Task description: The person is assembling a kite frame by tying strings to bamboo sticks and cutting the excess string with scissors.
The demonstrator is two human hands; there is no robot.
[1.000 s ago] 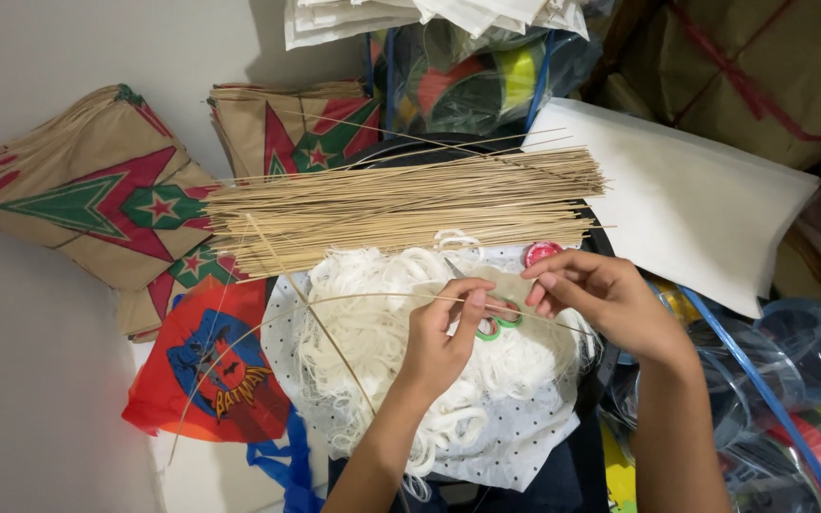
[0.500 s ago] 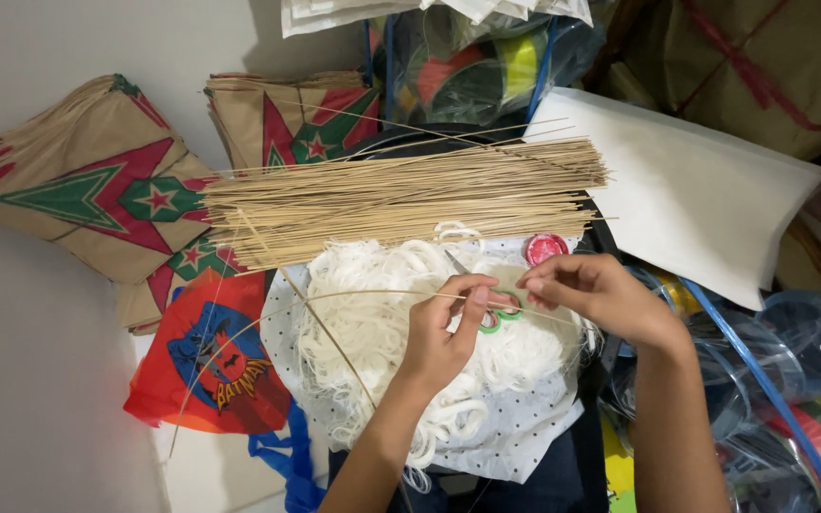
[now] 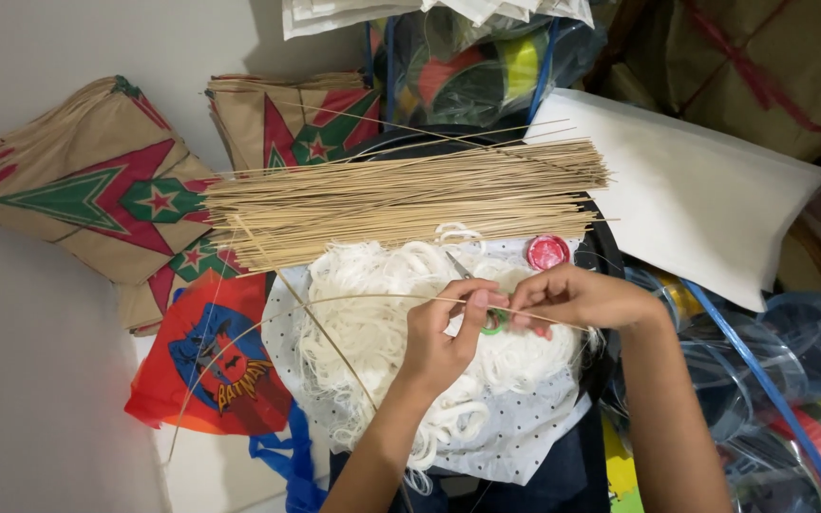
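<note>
Pinched between both hands' fingertips, left hand (image 3: pixel 444 332) and right hand (image 3: pixel 577 299), the thin bamboo stick (image 3: pixel 353 300) looks light, springy and snappable, best gripped near its middle.

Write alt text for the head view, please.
Two bare hands, left hand and right hand, pinch a thin bent stick over a pile of white string loops. Behind lie a bundle of thin sticks and paper kites.
</note>
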